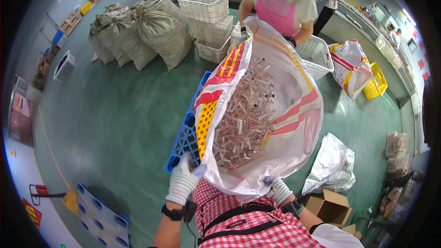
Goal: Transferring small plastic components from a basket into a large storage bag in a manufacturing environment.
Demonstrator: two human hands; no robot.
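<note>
A large open sack [296, 154], white with red and yellow printing, is standing in the middle, its mouth gaping toward the wearer of the red checked apron [248, 233]. Many small, clear-looking plastic pieces [243, 128] are lying heaped inside. The left hand [183, 183], in a whitish glove, is clamping the near rim at its left corner; the right hand [277, 190], likewise gloved, is gripping the same rim farther right. A co-worker [277, 11] in a pink apron is standing at the far rim; the sack is partly hiding that person's hands, so their grip I cannot tell. A blue pallet [185, 138] is showing along the sack's left side. Beyond, tied sacks [161, 36] are standing in a row beside stacked white crates [204, 7]. To the right, another printed sack [347, 71] is standing beside a yellow basket [377, 81]. Nearer, a silvery bag [330, 167] is lying on the green floor [133, 119], just behind an open cardboard box [327, 207].
</note>
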